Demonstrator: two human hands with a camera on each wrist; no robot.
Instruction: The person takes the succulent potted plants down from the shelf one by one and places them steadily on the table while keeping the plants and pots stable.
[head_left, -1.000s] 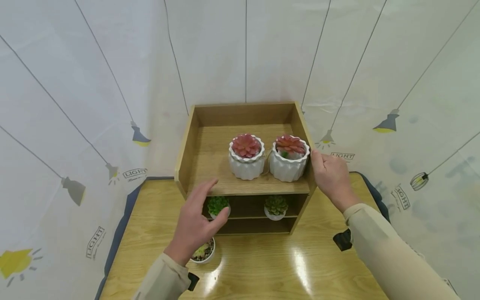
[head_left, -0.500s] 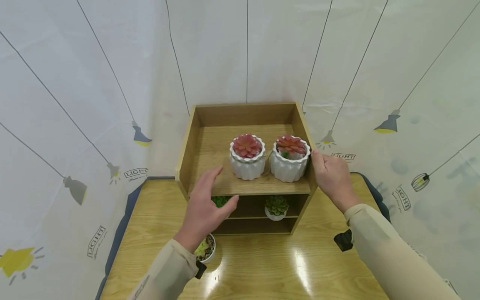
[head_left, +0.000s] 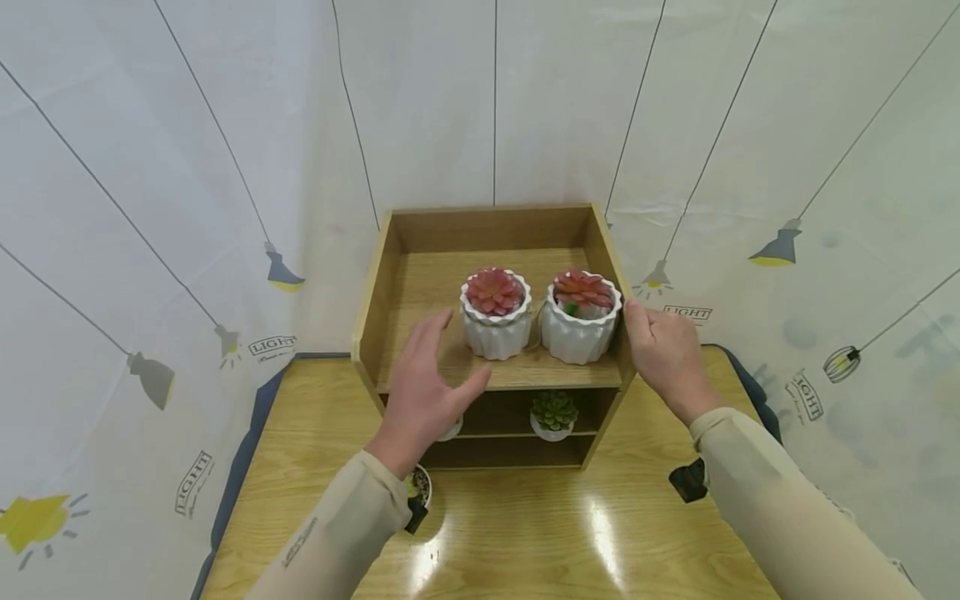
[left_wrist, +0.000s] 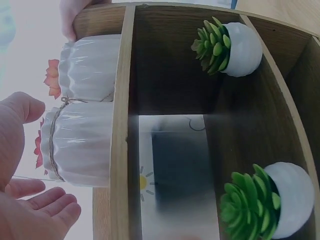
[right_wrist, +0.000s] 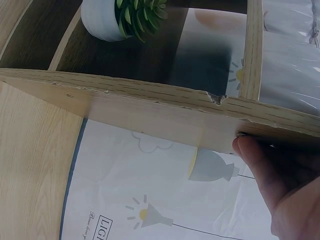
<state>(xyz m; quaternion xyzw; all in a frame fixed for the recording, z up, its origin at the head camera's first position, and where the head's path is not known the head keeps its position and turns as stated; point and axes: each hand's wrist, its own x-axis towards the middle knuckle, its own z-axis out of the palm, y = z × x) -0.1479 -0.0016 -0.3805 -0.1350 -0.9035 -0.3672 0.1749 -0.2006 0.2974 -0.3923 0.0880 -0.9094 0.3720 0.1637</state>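
My left hand [head_left: 423,387] is held with fingers and thumb spread at the front left of the wooden shelf [head_left: 420,283]. It is nearest to a ribbed white pot with a red succulent [head_left: 497,321], apart from it in the left wrist view. A second such pot [head_left: 579,321] stands to its right, against the side panel. At that panel's upper front edge, my right hand [head_left: 667,354] grips the shelf, its fingers [right_wrist: 252,160] on the outer face. Twine circles the rim of the nearer pot [left_wrist: 82,145].
Lower down in the shelf stand two small white pots with green succulents, one on the right [head_left: 553,417], one on the left [left_wrist: 292,200] mostly behind my left hand. Another potted succulent [head_left: 422,485] sits on the table [head_left: 517,533], partly covered by my left sleeve.
My left hand has moved up and to the right, from before the lower compartment toward the left red succulent's pot. My right hand stays on the shelf's side panel.
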